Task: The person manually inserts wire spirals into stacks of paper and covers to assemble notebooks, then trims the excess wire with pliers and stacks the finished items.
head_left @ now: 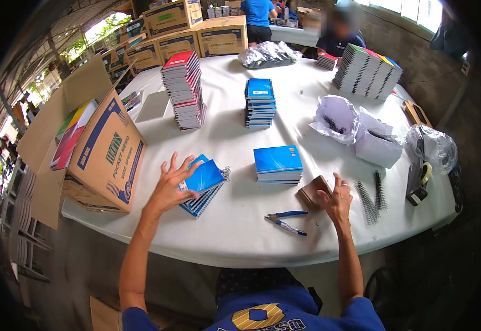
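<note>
I see an open brown cardboard box point(105, 157) with blue and green print lying on its side at the white table point(235, 231)'s left edge, coloured covers inside. Behind the table's far left corner, stacked brown cartons point(196, 33) with similar print. White paper bags point(356, 132) sit on the table's right part.

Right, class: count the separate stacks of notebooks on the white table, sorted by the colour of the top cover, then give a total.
Blue-topped stacks: 3, the tall one, the short one and the spiral-bound one under the left hand.
Red-topped stacks: 2, the tall one and a small far one.
Mixed-colour leaning row: 1.
Total: 6.
</note>
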The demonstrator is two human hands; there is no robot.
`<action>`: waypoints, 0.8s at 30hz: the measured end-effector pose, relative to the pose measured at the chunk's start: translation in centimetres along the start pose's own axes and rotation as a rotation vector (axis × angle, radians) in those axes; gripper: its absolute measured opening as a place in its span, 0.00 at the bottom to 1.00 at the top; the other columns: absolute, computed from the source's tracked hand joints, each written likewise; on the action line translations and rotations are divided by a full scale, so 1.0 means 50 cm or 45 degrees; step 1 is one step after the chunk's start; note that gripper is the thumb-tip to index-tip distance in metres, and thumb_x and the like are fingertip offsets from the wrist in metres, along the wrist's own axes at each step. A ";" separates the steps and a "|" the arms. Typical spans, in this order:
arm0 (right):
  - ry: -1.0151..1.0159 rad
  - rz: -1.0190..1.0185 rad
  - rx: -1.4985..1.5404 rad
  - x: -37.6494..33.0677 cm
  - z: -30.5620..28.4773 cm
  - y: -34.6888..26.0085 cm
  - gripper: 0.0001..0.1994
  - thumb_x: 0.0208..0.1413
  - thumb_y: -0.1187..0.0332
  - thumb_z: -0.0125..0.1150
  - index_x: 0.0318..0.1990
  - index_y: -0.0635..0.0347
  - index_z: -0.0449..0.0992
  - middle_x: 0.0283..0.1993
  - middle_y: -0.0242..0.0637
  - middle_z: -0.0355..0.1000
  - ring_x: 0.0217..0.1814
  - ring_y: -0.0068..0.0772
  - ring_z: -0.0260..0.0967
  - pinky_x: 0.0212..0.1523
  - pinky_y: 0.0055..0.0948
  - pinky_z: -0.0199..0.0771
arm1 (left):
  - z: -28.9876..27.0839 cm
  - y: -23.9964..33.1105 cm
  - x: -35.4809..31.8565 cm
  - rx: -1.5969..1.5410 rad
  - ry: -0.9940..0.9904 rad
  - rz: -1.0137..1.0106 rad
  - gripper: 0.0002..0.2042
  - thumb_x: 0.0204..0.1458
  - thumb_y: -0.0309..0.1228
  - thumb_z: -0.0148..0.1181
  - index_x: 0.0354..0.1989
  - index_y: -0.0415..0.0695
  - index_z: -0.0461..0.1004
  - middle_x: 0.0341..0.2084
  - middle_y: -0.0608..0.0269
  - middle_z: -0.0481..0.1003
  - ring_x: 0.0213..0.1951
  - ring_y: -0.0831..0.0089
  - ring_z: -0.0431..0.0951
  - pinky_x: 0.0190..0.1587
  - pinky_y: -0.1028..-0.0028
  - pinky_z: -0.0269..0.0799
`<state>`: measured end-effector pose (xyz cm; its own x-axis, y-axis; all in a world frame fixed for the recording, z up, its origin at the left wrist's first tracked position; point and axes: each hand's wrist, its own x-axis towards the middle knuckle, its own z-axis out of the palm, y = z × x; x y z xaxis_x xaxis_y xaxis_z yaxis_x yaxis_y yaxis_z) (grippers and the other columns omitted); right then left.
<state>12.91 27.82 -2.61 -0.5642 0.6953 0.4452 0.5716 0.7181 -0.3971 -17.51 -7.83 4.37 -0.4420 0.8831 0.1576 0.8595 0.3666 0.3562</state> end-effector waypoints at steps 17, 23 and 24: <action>-0.276 -0.843 0.355 -0.108 -0.022 -0.105 0.28 0.52 0.68 0.64 0.63 0.53 0.67 0.58 0.41 0.67 0.65 0.47 0.59 0.62 0.52 0.54 | 0.186 0.215 0.321 -1.466 0.006 -0.838 0.44 0.48 0.44 0.71 0.65 0.28 0.55 0.45 0.38 0.76 0.46 0.55 0.78 0.50 0.58 0.74; -0.340 -0.485 0.188 -0.113 0.017 -0.107 0.22 0.55 0.66 0.60 0.59 0.49 0.71 0.59 0.34 0.67 0.68 0.41 0.57 0.66 0.52 0.48 | 0.234 0.144 0.363 -1.442 0.120 -0.506 0.26 0.50 0.36 0.70 0.56 0.37 0.72 0.44 0.55 0.78 0.45 0.69 0.77 0.50 0.74 0.70; -0.223 -0.485 0.057 -0.107 0.016 -0.106 0.21 0.54 0.66 0.63 0.57 0.51 0.72 0.58 0.36 0.67 0.63 0.42 0.61 0.65 0.50 0.50 | 0.234 0.155 0.367 -1.406 0.290 -0.514 0.26 0.51 0.34 0.69 0.58 0.38 0.71 0.44 0.54 0.78 0.44 0.69 0.77 0.50 0.74 0.70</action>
<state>12.45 20.31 -3.53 -0.8252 0.3721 0.4250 0.2785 0.9226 -0.2670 -15.96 14.65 -0.73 -0.7600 0.6493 -0.0277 0.0129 0.0577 0.9982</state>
